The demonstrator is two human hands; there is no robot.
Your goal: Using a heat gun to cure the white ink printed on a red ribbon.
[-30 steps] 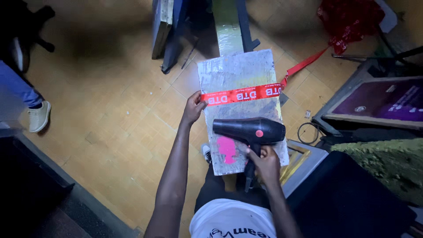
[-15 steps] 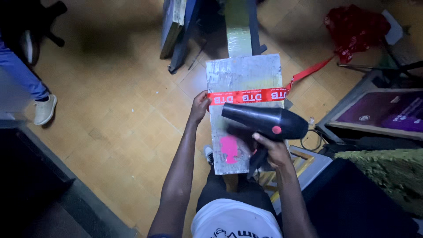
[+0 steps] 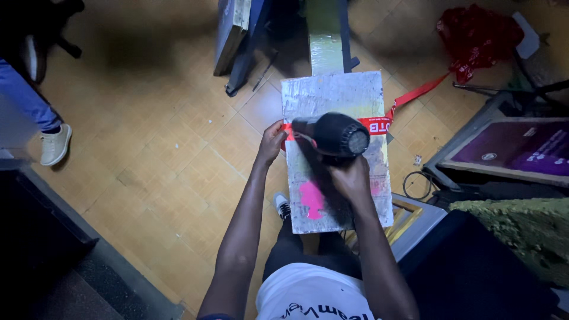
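Note:
A grey paint-stained board [image 3: 332, 95] lies in front of me with a pink blotch [image 3: 311, 198] near its close end. A red printed strap [image 3: 379, 125] runs across it and trails off to the upper right. My left hand [image 3: 271, 142] pinches the strap's end at the board's left edge. My right hand [image 3: 351, 178] grips the handle of a black hair dryer [image 3: 332, 134], whose barrel points left over the strap, close to my left hand.
Another person's blue-trousered leg and pale shoe [image 3: 53, 145] stand at the far left. Dark boards [image 3: 234, 29] lean beyond the grey board. A red bag [image 3: 477, 35] lies at upper right; a purple framed panel [image 3: 515, 148] and a cable coil [image 3: 418, 185] sit right.
The hair dryer has swung from the board's right side leftward and up over the strap, its nozzle now near my left hand. My left hand stays on the strap's end.

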